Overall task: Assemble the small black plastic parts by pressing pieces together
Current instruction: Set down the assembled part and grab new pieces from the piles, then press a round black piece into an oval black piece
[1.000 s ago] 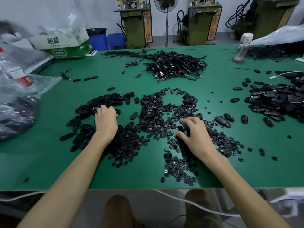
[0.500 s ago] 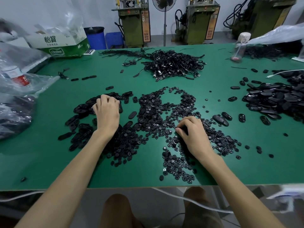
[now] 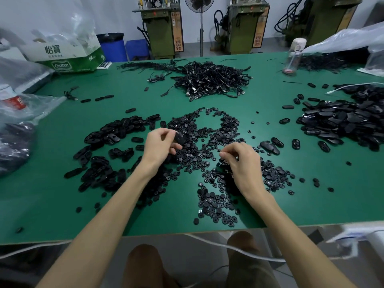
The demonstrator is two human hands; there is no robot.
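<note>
Left hand pinches one black oval shell above the green table, having risen from the oval-shell pile.
The fingers hide the shell's long axis. Right hand curls over the round black pieces; whether it grips one is unclear. Clear bag at left holds black parts.

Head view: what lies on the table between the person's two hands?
In the head view, small round black parts cover the green table between left hand and right hand.
</note>
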